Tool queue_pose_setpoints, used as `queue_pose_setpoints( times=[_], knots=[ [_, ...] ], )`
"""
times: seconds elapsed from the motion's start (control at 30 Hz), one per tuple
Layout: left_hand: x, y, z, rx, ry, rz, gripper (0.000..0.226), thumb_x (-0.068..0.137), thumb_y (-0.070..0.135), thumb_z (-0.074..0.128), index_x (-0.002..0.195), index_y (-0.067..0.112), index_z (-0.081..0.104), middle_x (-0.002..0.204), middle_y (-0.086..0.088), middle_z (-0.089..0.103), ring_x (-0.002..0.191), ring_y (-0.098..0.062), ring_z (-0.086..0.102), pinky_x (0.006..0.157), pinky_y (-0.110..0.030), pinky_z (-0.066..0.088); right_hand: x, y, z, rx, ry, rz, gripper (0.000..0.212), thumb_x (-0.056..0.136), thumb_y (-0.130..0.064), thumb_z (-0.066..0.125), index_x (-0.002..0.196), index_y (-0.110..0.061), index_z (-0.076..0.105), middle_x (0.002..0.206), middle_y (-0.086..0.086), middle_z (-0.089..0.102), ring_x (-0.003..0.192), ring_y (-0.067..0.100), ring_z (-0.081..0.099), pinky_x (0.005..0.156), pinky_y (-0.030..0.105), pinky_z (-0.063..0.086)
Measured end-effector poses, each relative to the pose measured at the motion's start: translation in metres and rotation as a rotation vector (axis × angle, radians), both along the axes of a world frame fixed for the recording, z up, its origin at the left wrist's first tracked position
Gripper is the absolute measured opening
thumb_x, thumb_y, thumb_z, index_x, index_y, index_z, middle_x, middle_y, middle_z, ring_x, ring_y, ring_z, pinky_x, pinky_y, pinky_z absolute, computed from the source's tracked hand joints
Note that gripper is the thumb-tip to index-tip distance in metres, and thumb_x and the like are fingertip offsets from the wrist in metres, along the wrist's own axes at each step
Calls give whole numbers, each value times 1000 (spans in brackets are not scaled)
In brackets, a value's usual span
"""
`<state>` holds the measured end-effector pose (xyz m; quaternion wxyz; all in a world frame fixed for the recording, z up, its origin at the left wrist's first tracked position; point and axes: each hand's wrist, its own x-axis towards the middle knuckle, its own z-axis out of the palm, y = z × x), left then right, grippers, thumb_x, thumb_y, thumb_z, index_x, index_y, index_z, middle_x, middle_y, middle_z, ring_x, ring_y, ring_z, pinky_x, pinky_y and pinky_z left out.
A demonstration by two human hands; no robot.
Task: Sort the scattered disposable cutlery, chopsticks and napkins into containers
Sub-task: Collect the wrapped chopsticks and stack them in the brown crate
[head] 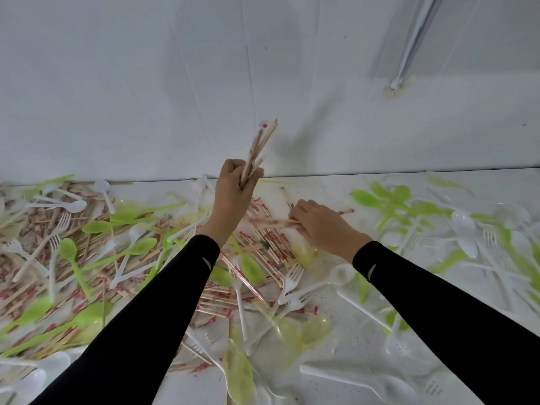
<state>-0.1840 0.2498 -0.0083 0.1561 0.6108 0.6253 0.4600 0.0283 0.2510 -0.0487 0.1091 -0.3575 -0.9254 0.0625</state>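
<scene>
No text could be read. Red print marked the bundle of chopsticks (258, 146) gripped in the left hand (233, 185), the few chopsticks (273, 223) held by the right hand (317, 225), and the chopstick pile (274, 244) just below both hands. Blur and smallness left every mark illegible.

We reference all positions to the chopsticks (271, 241) heaped on the table (350, 340). Left: forks (62, 220) and spoons (95, 226) overlie more sticks. Right: a spoon cluster (366, 198). Behind: the wall (175, 83). Before: a fork pair (292, 277).
</scene>
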Motion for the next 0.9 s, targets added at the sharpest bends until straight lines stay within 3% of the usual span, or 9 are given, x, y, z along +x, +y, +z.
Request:
queue_pose_setpoints(
  times=[0.13, 0.2, 0.3, 0.4, 0.53, 0.6, 0.67, 0.8, 0.9],
  knots=[
    [5, -8, 16, 1, -285, 5, 26, 99, 33, 54, 87, 13, 65, 70, 11, 64, 63, 1, 59, 65, -15, 46, 8, 2, 13, -134, 115, -241, 17, 100, -16, 39, 105, -4, 49, 71, 7, 50, 62, 28, 47, 57, 34, 38],
    [9, -11, 23, 51, -470, 48, 32, 100, 38, 52, 84, 12, 61, 56, 7, 54, 53, -12, 55, 57, -27, 50, 2, 4, 23, -353, 193, -369, 13, 104, -19, 37, 104, -7, 41, 66, 4, 48, 56, 26, 45, 51, 34, 31],
    [19, -12, 25, 72, -742, 219, 35, 99, 42, 52, 84, 10, 53, 54, 5, 41, 44, -12, 37, 43, -27, 37, -12, 11, 26, -521, 403, -551, 20, 104, -28, 40, 107, -9, 43, 76, 2, 51, 63, 21, 50, 58, 33, 37],
    [25, -14, 4, -150, -621, 305, 33, 96, 44, 55, 80, 16, 48, 60, -1, 46, 49, -18, 45, 47, -30, 39, -20, 9, 16, -600, 305, -645, 34, 98, -42, 52, 105, -9, 49, 91, 4, 54, 80, 25, 56, 70, 33, 43],
    [21, -21, -28, -544, -501, 264, 25, 96, 41, 54, 90, 17, 48, 65, -1, 46, 50, -17, 43, 51, -29, 38, -19, 0, -3, -623, 152, -718, 33, 93, -36, 61, 105, -7, 53, 95, 4, 56, 87, 28, 58, 72, 31, 43],
    [16, -23, -33, -605, -351, 254, 23, 95, 36, 57, 95, 16, 47, 71, 0, 49, 52, -15, 47, 50, -27, 40, -18, -1, -5, -628, 142, -730, 22, 90, -30, 61, 84, -11, 52, 77, 1, 53, 75, 26, 56, 62, 29, 40],
    [11, -27, -34, -652, -221, 247, 30, 92, 32, 62, 105, 11, 45, 80, -1, 52, 59, -13, 51, 46, -24, 38, -17, -1, -4, -640, 149, -745, 29, 87, -25, 63, 67, -15, 43, 65, 0, 49, 64, 25, 54, 54, 27, 37],
    [7, -31, -39, -718, -92, 233, 58, 82, 47, 73, 113, 6, 45, 96, -6, 56, 71, -14, 53, 49, -24, 36, -18, -5, 4, -597, 196, -756, 21, 83, -20, 64, 73, -12, 49, 69, 2, 53, 61, 22, 51, 55, 27, 38],
    [11, -33, -42, -719, -50, 242, 64, 78, 48, 77, 112, 6, 44, 94, -6, 57, 74, -18, 56, 54, -28, 41, -26, -10, 9, -561, 216, -729, 18, 85, -20, 64, 77, -11, 50, 68, 0, 52, 60, 21, 50, 52, 26, 35]
  ],
)
